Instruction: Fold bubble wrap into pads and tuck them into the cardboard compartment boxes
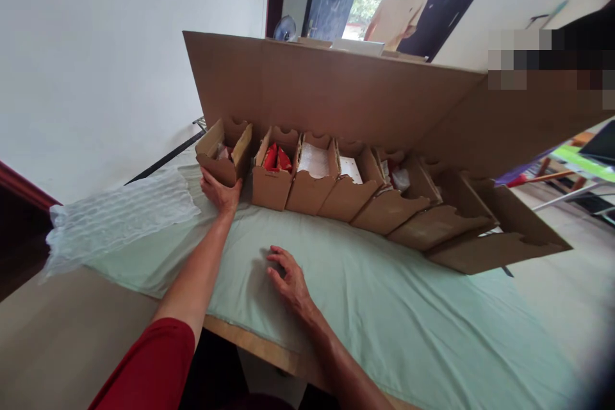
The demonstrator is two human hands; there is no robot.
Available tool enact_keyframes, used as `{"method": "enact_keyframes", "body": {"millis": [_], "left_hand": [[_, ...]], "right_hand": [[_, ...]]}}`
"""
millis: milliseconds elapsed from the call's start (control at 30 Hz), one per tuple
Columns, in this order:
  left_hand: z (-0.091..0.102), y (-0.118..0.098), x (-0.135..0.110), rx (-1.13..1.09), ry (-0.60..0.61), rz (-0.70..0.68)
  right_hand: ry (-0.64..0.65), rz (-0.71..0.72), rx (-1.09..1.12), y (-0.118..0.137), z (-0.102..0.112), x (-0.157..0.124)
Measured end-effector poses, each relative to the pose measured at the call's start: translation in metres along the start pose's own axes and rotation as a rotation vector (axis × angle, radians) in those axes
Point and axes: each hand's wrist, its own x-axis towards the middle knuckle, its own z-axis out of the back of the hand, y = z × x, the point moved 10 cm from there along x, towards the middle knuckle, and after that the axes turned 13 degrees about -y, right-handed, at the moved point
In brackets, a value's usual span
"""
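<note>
A row of several small open cardboard boxes stands on a pale green cloth in front of a tall cardboard sheet. My left hand grips the front lower edge of the leftmost box, fingers curled under it. The second box holds red packets; the ones beside it hold white papers. My right hand lies flat on the cloth nearer to me, fingers spread, holding nothing.
A sheet of clear air-cushion wrap lies at the left end of the table. A person in a yellow shirt stands in the doorway behind. A white wall is on the left, cluttered furniture on the right.
</note>
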Motion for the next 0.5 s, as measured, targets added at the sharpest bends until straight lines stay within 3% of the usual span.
{"method": "enact_keyframes", "body": {"millis": [100, 233, 300, 433, 500], "left_hand": [[0.016, -0.001, -0.009, -0.051, 0.001, -0.006], [0.035, -0.023, -0.042, -0.341, 0.077, -0.166], [0.026, -0.036, -0.061, -0.497, 0.214, -0.164], [-0.020, -0.046, -0.083, -0.623, 0.466, 0.063], [-0.038, -0.048, -0.087, -0.629, 0.532, 0.120]], "right_hand": [[-0.054, -0.046, 0.015, -0.001, 0.009, 0.018], [-0.177, -0.070, 0.001, 0.004, 0.024, 0.065], [-0.199, -0.061, -0.017, 0.006, 0.023, 0.092], [-0.220, -0.026, -0.059, 0.004, 0.011, 0.131], [-0.242, -0.019, -0.083, 0.002, 0.007, 0.140]]}}
